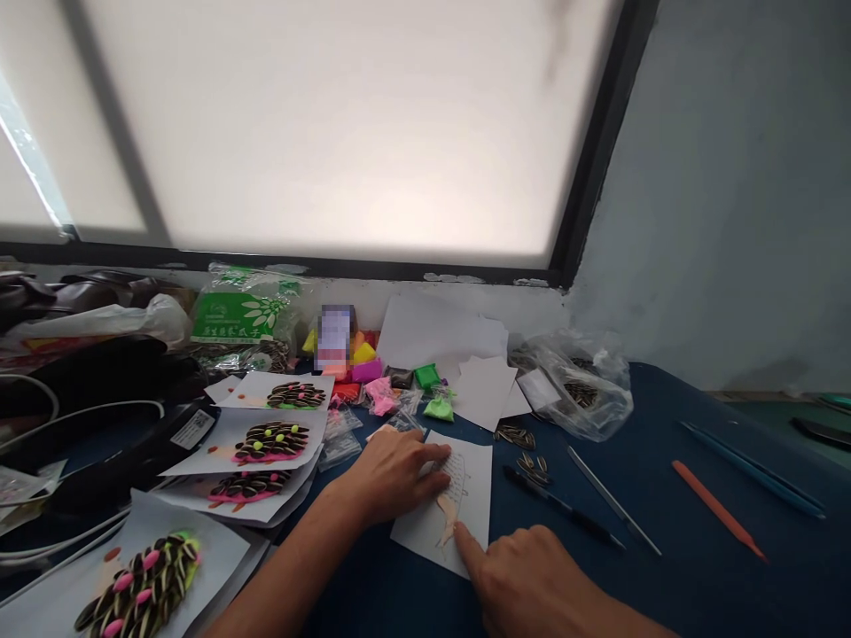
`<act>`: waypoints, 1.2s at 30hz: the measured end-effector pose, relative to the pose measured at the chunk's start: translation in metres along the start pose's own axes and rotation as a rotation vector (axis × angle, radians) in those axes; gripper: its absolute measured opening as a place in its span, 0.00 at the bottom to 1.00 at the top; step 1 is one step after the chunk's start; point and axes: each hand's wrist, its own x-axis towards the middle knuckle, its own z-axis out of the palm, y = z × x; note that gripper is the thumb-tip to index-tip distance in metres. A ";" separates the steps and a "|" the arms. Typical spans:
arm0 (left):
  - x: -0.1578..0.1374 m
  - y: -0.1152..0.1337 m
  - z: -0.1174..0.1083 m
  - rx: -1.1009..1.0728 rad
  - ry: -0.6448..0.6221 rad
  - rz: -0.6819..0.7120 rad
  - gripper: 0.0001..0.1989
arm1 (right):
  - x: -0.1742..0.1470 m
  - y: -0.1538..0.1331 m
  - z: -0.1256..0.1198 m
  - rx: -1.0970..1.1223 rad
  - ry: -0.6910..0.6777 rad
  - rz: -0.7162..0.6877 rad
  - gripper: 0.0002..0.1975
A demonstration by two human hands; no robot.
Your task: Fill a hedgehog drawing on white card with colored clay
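A white sheet of paper [477, 509] lies flat on a smooth dark-blue tabletop [671, 461], well in from its curved right edge. A hedgehog-like outline is drawn on it in thin lines, with a smooth, flat patch of peach clay [448, 510] at one end. The left hand [399, 474] grasps nothing, its fingers spread and resting on the paper. The right hand [519, 567] is likewise released, its index fingertip touching the sheet beside the clay, other fingers folded.

Right of the paper are two loose clusters of striped, teardrop-shaped sunflower seeds [514, 436], a slim black pen [564, 507], a straight silvery rod [615, 501], a flat orange tool with a narrowed tip [720, 510] and, nearest the right edge, long blue tweezers [753, 468].

Toward the far edge sit crinkly packets of bright clay [380, 396]; at the far right corner, a clear plastic bag [608, 412] holds more seeds. Along the left side, overlapping white cards [192, 456] bear hedgehogs of layered seeds dotted with pink or green beads.
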 end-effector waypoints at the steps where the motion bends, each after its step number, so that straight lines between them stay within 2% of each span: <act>1: 0.000 0.000 0.000 0.001 0.001 0.000 0.19 | -0.001 0.000 0.000 0.004 -0.001 0.003 0.25; 8: 0.000 0.001 -0.003 0.003 -0.013 -0.006 0.18 | -0.001 -0.004 0.013 0.070 0.091 -0.080 0.21; 14: 0.000 0.001 -0.001 0.019 -0.008 -0.004 0.18 | 0.004 -0.007 0.006 -0.027 0.021 -0.060 0.22; 20: 0.000 0.002 -0.003 0.010 -0.022 -0.012 0.19 | 0.004 -0.007 0.007 -0.069 0.021 -0.069 0.26; 27: 0.000 0.002 -0.003 0.016 -0.009 -0.004 0.17 | 0.004 -0.006 0.013 -0.087 0.099 -0.074 0.23; 33: 0.000 0.002 -0.003 0.013 -0.004 -0.002 0.18 | 0.004 -0.005 0.035 -0.092 0.294 -0.146 0.18; 36: 0.001 0.001 -0.001 0.008 0.005 -0.005 0.18 | 0.003 -0.005 0.043 -0.091 0.339 -0.156 0.17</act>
